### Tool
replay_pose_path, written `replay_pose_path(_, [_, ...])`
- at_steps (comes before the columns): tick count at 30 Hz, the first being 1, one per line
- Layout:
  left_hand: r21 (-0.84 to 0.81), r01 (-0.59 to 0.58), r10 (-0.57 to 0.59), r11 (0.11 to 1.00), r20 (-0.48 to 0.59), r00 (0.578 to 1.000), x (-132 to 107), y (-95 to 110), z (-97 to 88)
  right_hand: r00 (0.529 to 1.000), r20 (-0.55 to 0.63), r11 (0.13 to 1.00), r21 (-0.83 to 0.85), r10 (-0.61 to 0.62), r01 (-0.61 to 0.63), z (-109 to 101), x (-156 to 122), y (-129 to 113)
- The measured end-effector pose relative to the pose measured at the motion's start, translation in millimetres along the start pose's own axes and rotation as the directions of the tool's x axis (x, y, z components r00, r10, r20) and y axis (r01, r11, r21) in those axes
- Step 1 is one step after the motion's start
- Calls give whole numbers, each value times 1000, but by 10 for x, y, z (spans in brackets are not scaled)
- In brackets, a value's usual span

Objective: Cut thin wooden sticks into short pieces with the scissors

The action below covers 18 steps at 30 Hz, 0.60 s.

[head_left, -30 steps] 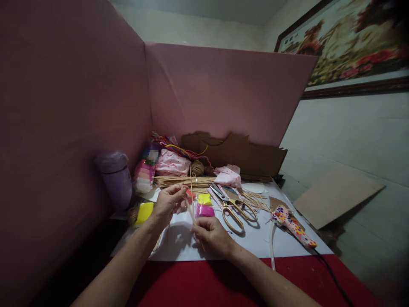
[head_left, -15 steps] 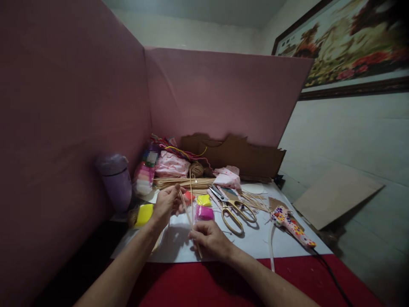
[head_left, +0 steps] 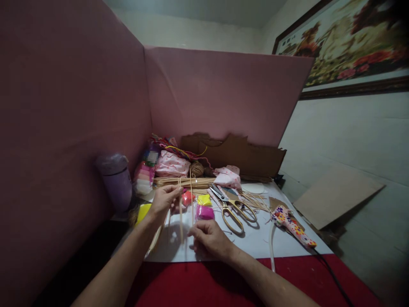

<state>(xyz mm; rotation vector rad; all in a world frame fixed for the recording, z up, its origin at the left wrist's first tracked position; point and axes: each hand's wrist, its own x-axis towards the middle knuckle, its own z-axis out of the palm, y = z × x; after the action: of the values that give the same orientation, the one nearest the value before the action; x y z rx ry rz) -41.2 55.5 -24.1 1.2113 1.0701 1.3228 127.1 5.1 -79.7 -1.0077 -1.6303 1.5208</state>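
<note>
1. Head view, left hand (head_left: 164,202), at ten o'clock from the right hand (head_left: 209,239): thumb and fingertips pinch the hanging, thin, pale tan wooden stick (head_left: 181,221). Its lower part is blurred, so I cannot tell whether it is one stick or two.

2. The right hand has thumb and forefinger pressed together, apparently on the foot of the upright, thin, pale tan wooden stick (head_left: 191,196), which rises toward eleven o'clock. The fingers hide the exact contact. The two sticks stand apart, roughly parallel.

3. Beneath the left wrist, toward nine o'clock from the right hand, lies a slim bundle of pale tan sticks (head_left: 155,242); whether the curled fingers also hold it, I cannot tell.

4. For good handling, a light pinch near the end seems right — sticks this thin would probably snap or bow under a hard squeeze. Steadying the upright one low down while the other hand guides its partner should keep both straight.

5. Mind the surroundings: a glossy magenta plastic-wrapped packet (head_left: 204,212) sits at twelve o'clock, just beyond the right hand, and gold-handled steel scissors (head_left: 226,199) lie spread between one and two o'clock — a swinging stick end could catch on either.
</note>
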Motion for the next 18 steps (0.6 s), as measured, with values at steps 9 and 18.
replay_pose_path(9, [713, 105, 95, 693, -235, 967, 285, -136, -480, 998, -63, 996, 86, -27, 32, 3, 22, 68])
replay_pose_path(18, [917, 98, 119, 387, -155, 981, 314, -223, -493, 995, -92, 998, 38, -50, 54, -13, 22, 57])
